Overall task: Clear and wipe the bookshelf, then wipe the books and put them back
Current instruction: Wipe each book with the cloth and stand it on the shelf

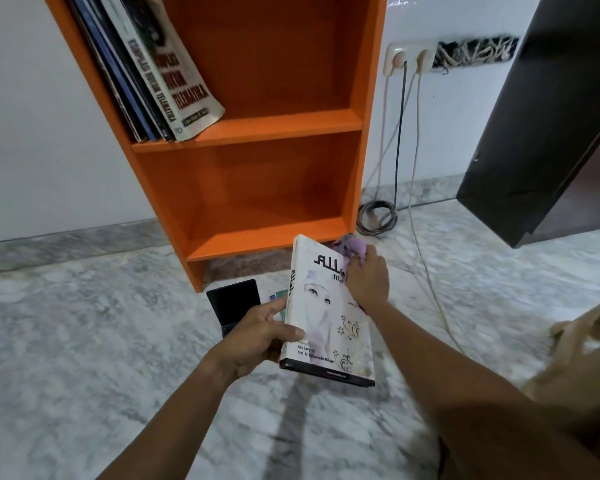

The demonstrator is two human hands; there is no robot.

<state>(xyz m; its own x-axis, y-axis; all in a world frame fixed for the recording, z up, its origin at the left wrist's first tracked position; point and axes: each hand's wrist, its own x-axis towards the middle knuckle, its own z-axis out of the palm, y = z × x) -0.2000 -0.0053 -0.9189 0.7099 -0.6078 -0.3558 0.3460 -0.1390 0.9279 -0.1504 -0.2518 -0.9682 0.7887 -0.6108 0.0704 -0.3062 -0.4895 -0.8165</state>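
Two arms outstretched, left hand (262,329) grip clamped on white book (329,320), right hand (368,277) pressing lilac cloth (352,249) to cover

Marbled grey floor (84,341), white wall (32,133), double wall socket (409,58) with plugged cables, coiled cable (376,216) on floor, dark cabinet (541,133) at right

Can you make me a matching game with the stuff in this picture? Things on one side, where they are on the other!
Things:
1. white book
2. purple cloth
3. leaning books
4. black case

Places:
A. on the upper orange shelf
B. on the floor by the bookshelf
C. bunched in the right hand
D. held by the left hand

Pairs: 1-D, 2-C, 3-A, 4-B
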